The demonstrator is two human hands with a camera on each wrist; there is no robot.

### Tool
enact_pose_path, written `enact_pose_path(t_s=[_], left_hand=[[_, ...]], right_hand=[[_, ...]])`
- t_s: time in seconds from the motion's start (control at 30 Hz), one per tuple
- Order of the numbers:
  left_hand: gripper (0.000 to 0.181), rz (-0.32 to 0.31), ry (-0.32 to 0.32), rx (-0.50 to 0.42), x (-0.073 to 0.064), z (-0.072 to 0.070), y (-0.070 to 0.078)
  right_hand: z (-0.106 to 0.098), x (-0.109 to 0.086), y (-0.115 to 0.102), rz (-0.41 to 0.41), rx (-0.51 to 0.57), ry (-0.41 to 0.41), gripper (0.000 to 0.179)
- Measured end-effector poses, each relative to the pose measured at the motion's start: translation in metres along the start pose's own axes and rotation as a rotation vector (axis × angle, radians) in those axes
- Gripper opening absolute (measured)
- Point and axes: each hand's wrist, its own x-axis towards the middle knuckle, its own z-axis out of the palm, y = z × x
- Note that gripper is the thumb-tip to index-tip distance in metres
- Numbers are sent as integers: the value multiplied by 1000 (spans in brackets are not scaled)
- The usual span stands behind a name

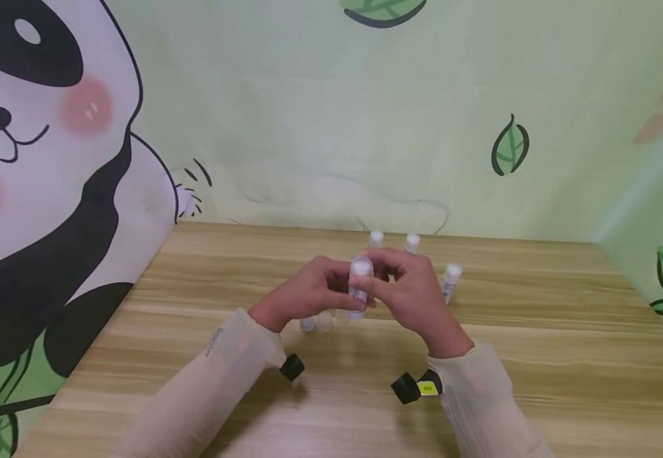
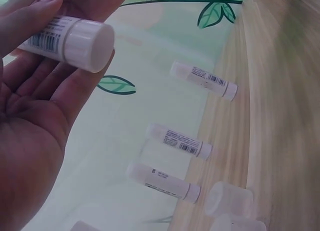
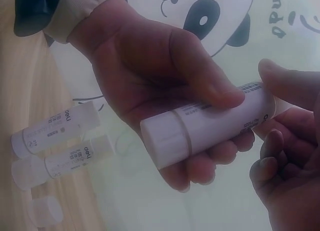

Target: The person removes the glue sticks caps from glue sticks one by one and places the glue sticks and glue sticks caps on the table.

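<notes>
White tube (image 1: 361, 268) is being held nearly upright between both hands, clear of the table and around the middle of my remote view. A green printed backdrop (image 1: 308, 95) is filling the far side, with the wood-grained table (image 1: 537, 343) spreading below. My left hand (image 1: 303, 289) is gripping the tube low, thumb lying across its side; my right hand (image 1: 414, 292) is pinching its upper part. Three similar tubes (image 1: 451, 280) are standing upright farther off, two far and one to the right, while another tube (image 1: 307, 324) is showing near my left hand. Smallest, two loose translucent caps (image 1: 324, 322) are sitting just right of it. I am judging the step in hand to be work on the held tube's upper end; whether capping or uncapping, I cannot tell. My next move is probably calling for a steady left hold and gentle right-hand effort along the tube.
</notes>
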Motion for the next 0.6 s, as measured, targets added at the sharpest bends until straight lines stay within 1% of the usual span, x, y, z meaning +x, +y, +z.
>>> enact_pose_path(t_s=[0.13,0.37,0.5,0.6], left_hand=[[23,-18,-23,-22,1,-2,3],[24,-40,-57,-10,-2,-6,7],[26,-50,-74,-43,-4,-7,8],[28,-58,-77,-47,-5,-7,8]], right_hand=[[-2,0,-1,-8,13,-6,23],[-1,0,-4,-27,45,-26,23],[0,0,-5,-18,57,-37,24],[1,-1,-5,-9,57,-40,24]])
